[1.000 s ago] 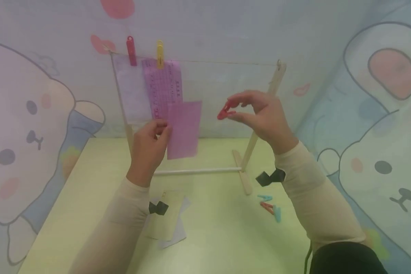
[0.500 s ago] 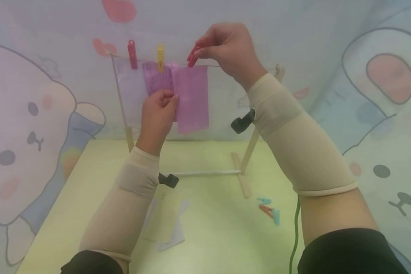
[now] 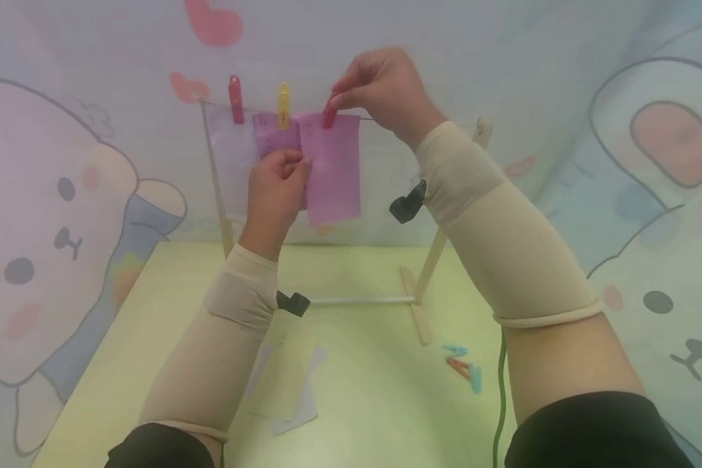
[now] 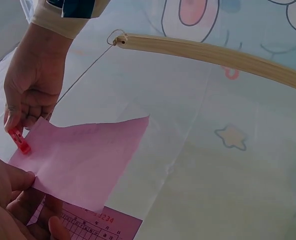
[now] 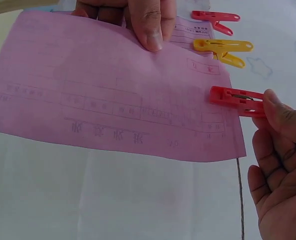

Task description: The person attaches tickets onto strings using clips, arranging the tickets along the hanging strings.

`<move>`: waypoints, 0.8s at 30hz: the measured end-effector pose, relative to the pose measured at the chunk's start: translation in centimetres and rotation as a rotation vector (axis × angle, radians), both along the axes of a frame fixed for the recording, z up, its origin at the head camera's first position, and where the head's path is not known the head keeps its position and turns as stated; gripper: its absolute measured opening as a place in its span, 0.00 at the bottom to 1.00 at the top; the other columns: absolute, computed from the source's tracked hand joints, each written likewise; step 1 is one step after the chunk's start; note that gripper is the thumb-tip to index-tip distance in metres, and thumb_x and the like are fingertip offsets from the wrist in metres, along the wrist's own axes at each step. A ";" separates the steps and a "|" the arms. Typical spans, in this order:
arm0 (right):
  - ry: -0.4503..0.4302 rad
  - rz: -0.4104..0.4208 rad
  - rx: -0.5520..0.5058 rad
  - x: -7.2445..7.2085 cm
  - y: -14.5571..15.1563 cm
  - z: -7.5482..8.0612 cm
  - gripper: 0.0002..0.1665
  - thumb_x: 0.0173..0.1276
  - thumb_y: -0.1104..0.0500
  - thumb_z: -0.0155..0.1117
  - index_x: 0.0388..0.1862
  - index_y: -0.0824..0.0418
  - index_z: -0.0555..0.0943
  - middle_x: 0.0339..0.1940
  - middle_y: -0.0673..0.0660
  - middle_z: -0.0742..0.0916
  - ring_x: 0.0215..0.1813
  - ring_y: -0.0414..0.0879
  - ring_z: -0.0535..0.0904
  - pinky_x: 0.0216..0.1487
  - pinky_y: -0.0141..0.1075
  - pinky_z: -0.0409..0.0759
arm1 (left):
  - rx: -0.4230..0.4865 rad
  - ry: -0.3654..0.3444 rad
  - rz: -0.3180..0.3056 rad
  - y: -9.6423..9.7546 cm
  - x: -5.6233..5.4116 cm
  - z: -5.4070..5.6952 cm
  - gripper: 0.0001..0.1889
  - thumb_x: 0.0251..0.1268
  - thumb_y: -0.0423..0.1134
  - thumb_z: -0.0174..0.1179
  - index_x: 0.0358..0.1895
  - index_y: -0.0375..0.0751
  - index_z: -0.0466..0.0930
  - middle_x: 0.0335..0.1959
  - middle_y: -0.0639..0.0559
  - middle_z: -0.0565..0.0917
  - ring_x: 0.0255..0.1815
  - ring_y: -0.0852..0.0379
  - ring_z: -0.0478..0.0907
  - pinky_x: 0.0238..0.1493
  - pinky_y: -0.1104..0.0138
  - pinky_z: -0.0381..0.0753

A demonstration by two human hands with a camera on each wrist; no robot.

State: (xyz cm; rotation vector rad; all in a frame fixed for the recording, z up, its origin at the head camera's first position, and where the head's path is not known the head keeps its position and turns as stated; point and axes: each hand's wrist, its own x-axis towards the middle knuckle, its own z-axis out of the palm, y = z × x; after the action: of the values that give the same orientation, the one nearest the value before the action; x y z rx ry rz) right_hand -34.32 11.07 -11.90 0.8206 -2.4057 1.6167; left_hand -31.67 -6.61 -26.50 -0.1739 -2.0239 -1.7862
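Observation:
My left hand [image 3: 277, 195] pinches a pink paper sheet [image 3: 335, 175] by its left edge, thumb in front. Up at the string [image 5: 241, 200], my right hand [image 3: 389, 94] pinches the handle end of a red clothespin [image 5: 235, 101]. The clothespin's tip lies over the sheet's top edge, where the sheet meets the string. In the right wrist view, faint mirrored print shows through the sheet. To its left, a yellow clothespin [image 3: 283, 104] holds a printed pink slip [image 3: 263, 135], which the sheet partly covers. Another red clothespin [image 3: 236, 101] holds a whitish sheet [image 3: 231, 149].
Wooden posts [image 3: 433, 260] carry the string, joined low by a white rod [image 3: 363, 301]. Blue clothespins [image 3: 474, 377] and an orange-red clothespin [image 3: 459, 368] lie on the table at right. Yellowish paper [image 3: 283, 377] lies over grey paper [image 3: 304, 416] near the front. A cable [image 3: 501, 396] hangs by the right arm.
Both hands rose from below the string. The pink sheet went up to the string, and the right hand brought the red clothespin left onto its top edge. Over the last half second little moved.

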 end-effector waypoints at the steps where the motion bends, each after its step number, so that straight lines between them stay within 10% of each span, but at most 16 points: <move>1: -0.010 -0.001 0.005 -0.2 0.0 0.0 0.04 0.61 0.73 0.76 0.34 0.69 0.88 0.33 0.61 0.92 0.48 0.51 0.88 0.57 0.35 0.80 | -0.002 0.008 0.004 0.0 0.0 0.0 0.10 0.75 0.39 0.63 0.47 0.34 0.84 0.43 0.43 0.90 0.42 0.56 0.85 0.41 0.66 0.83; 10: -0.049 -0.060 0.155 -1.3 0.5 -0.1 0.20 0.61 0.67 0.79 0.53 0.61 0.88 0.45 0.56 0.91 0.51 0.46 0.87 0.58 0.35 0.82 | -0.005 -0.018 -0.003 0.1 -0.3 0.3 0.11 0.76 0.40 0.62 0.49 0.35 0.84 0.44 0.43 0.90 0.40 0.57 0.84 0.39 0.67 0.83; 24: 0.138 -0.144 0.436 -0.9 2.3 -0.8 0.36 0.64 0.48 0.79 0.71 0.46 0.79 0.61 0.46 0.87 0.63 0.39 0.80 0.68 0.38 0.74 | -0.051 0.020 0.023 -0.4 -0.1 -0.4 0.11 0.74 0.40 0.64 0.51 0.38 0.85 0.47 0.45 0.89 0.45 0.55 0.86 0.44 0.61 0.86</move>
State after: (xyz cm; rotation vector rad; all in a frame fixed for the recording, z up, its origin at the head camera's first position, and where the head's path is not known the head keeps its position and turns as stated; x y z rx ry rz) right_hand -35.22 13.41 -12.66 0.7637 -2.6799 0.9630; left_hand -31.82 -6.97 -26.90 -0.1824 -2.0501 -1.7130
